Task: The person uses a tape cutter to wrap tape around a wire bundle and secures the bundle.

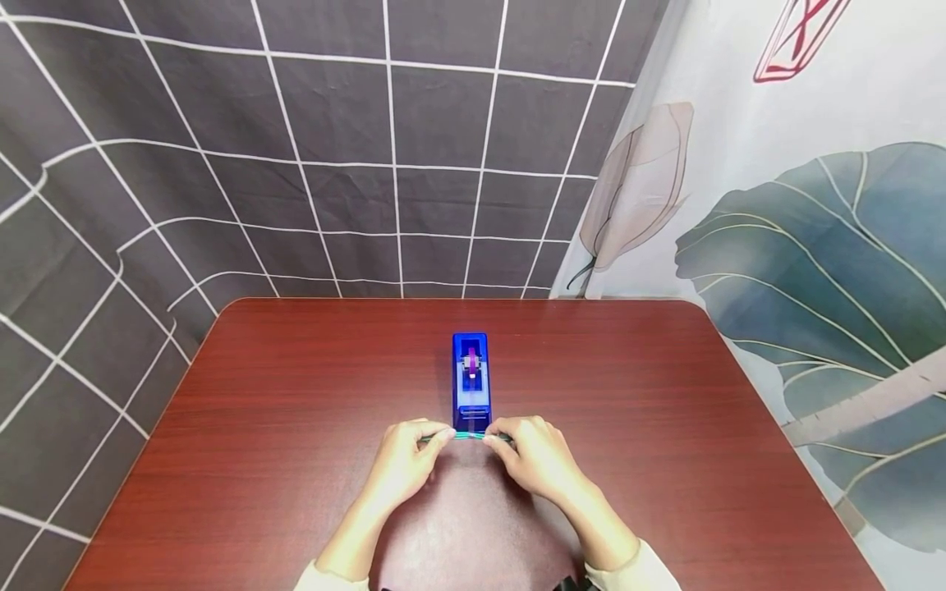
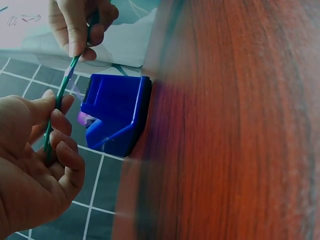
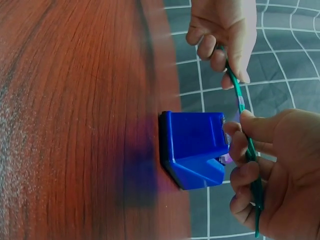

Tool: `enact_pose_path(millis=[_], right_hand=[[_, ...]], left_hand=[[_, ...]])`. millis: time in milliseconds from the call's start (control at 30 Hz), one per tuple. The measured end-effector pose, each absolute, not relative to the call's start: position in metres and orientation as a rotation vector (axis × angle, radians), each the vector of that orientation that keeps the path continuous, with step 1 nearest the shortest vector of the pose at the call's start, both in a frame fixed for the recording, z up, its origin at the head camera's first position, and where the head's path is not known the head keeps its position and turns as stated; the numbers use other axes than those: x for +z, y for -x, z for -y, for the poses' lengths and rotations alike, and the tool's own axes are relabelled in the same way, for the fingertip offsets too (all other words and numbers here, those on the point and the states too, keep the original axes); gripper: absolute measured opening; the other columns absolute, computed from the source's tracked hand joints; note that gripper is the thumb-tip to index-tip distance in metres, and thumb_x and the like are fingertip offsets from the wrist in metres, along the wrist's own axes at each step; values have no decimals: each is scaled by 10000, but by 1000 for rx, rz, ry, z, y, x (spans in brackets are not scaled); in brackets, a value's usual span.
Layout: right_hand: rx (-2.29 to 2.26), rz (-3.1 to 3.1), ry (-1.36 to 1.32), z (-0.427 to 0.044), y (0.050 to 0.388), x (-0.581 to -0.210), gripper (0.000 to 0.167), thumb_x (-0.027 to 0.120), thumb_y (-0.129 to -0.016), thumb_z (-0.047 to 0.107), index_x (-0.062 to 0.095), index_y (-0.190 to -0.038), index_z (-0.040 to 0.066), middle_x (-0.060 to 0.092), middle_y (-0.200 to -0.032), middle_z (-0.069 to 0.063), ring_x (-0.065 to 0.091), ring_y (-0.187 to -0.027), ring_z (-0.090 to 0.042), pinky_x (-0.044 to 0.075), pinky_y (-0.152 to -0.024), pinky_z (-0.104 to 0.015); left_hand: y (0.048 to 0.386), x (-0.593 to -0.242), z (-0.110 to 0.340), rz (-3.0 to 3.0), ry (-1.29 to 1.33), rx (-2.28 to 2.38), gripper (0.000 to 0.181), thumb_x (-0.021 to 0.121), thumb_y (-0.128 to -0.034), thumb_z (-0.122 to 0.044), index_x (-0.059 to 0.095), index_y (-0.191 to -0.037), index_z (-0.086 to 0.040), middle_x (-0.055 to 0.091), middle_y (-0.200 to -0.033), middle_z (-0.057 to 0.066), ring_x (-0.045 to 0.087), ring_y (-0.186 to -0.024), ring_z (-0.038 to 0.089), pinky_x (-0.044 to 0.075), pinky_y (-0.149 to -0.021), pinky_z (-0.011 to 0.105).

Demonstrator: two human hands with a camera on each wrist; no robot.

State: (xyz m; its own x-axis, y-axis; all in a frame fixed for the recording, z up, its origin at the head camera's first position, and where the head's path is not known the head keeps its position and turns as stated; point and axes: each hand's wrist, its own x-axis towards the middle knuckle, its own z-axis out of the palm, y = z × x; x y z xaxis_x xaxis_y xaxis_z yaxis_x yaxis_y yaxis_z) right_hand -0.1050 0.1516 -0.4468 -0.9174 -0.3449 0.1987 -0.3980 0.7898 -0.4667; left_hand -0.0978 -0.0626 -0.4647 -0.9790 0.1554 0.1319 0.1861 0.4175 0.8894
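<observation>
A thin green strand stretches sideways between both hands, just in front of the near end of a blue tape dispenser. The left hand pinches its left part between thumb and fingers; the right hand pinches its right part. In the right wrist view the green strand passes through the curled fingers of the right hand, and a pale, shiny patch shows between the hands. The left wrist view shows the left hand gripping the strand, with the blue dispenser beside it.
A reddish-brown wooden table lies under the hands. Behind it hangs a dark grey cloth with a white grid, and at the right a pale curtain with large leaf prints. A purple roll sits in the dispenser.
</observation>
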Motion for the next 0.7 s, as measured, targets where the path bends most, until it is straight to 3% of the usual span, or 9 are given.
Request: enact_pose_path(millis=[167, 300, 467, 700], right_hand=[[765, 2846, -598, -151, 104, -448, 49, 748, -913, 208, 761, -866, 207, 703, -833, 87, 657, -728, -99, 524, -633, -375], [756, 2833, -598, -150, 104, -448, 54, 758, -904, 205, 759, -850, 200, 647, -782, 109, 593, -667, -66, 489, -592, -341], [756, 2836, -590, -149, 103, -448, 59, 755, -908, 200, 756, -850, 195, 612, -761, 125, 544, -642, -42, 462, -574, -315], [771, 2833, -587, -148, 102, -445, 102, 725, -933, 194, 750, -835, 186, 555, -723, 136, 494, -618, -39, 434, -561, -300]], left_hand=[[98, -464, 63, 2612, 309, -1727, 168, 697, -964, -166, 784, -1009, -29, 615, -760, 79, 597, -413, 291, 451, -395, 267], [98, -462, 63, 2605, 302, -1756, 156, 701, -960, -158, 785, -1006, -35, 618, -761, 103, 605, -420, 345, 453, -388, 272], [98, -461, 62, 2616, 289, -1734, 173, 687, -972, -165, 781, -1015, -27, 634, -774, 101, 614, -423, 328, 463, -415, 263], [98, -461, 62, 2634, 228, -1675, 191, 645, -1001, -187, 784, -966, -61, 668, -817, 135, 589, -408, 189, 480, -478, 253]])
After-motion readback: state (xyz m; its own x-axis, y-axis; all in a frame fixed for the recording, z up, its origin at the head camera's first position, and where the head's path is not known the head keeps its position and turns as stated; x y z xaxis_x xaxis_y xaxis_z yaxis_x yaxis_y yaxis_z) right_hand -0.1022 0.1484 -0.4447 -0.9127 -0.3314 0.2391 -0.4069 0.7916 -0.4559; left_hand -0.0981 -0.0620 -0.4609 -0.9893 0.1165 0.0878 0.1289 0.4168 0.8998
